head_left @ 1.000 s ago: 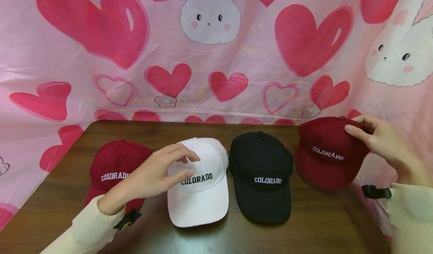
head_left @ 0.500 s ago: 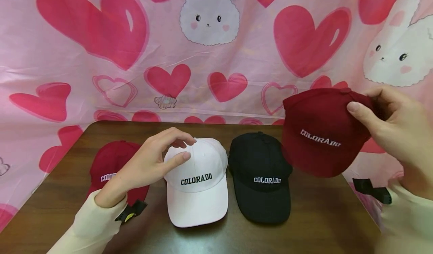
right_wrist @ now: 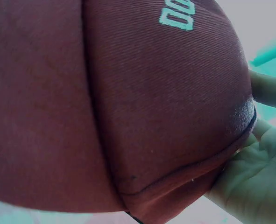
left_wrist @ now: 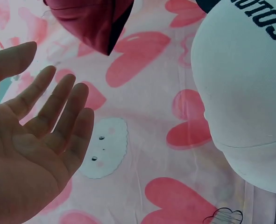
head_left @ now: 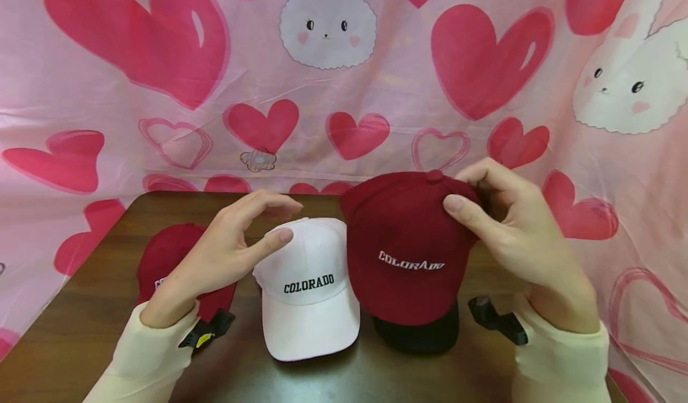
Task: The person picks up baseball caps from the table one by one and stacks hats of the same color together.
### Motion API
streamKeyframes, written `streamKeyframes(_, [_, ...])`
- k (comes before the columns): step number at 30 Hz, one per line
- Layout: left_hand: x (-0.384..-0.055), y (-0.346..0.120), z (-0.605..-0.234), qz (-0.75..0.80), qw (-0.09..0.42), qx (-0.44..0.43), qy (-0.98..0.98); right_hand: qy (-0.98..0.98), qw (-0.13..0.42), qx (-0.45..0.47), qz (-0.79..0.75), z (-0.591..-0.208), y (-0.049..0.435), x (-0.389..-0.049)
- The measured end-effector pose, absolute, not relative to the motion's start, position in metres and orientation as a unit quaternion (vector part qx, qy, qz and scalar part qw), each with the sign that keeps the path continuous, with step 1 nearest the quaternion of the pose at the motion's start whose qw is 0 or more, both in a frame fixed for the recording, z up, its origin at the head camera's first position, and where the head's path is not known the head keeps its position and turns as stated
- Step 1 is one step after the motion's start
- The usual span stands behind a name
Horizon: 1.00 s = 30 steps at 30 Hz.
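My right hand [head_left: 524, 245] holds a dark red baseball cap [head_left: 403, 230] by the right side of its crown, thumb on the front. White COLORADO lettering shows on this cap, which is raised in front of a black cap [head_left: 421, 336]; only the black brim is visible. In the right wrist view the red cap [right_wrist: 161, 102] fills most of the picture. My left hand [head_left: 231, 245] hovers over the upper left of a white cap [head_left: 309, 295], fingers loosely bent and nothing in them. The left wrist view shows that palm [left_wrist: 30, 163] bare, apart from the white cap [left_wrist: 250, 88].
Another dark red cap [head_left: 166, 251] lies at the left on the brown wooden table [head_left: 97, 325], partly behind my left forearm. A pink cloth [head_left: 387, 80] with hearts and rabbits hangs behind the table and along its sides.
My right hand has lifted the red cap from the right side and carried it left, over the black cap. My left hand has shifted slightly up and left, off the white cap's lettering.
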<state>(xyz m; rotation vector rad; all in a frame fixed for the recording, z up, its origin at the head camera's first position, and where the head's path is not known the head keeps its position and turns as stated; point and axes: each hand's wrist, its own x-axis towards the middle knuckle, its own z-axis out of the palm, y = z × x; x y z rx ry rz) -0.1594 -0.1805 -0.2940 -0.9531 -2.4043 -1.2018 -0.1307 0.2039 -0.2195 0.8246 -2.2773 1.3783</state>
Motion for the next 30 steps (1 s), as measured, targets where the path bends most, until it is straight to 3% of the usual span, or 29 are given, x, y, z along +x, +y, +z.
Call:
streamKeyframes(7, [-0.157, -0.178, -0.292, -0.427, 0.126, -0.358, -0.821, -0.777, 0.130, 0.319, 0.527, -0.235, 0.166, -0.126])
streamKeyframes(16, [-0.157, -0.174, -0.293, -0.455, 0.030, -0.412, -0.789, -0.753, 0.060, 0.352, 0.553, -0.256, 0.135, -0.131])
streamKeyframes(24, [-0.155, -0.175, -0.295, -0.474, -0.066, -0.418, -0.772, -0.755, 0.041, 0.355, 0.550, -0.270, 0.126, -0.141])
streamKeyframes(30, [-0.153, -0.178, -0.290, -0.507, -0.102, -0.405, -0.754, -0.765, 0.030, 0.351, 0.539, -0.273, 0.121, -0.144])
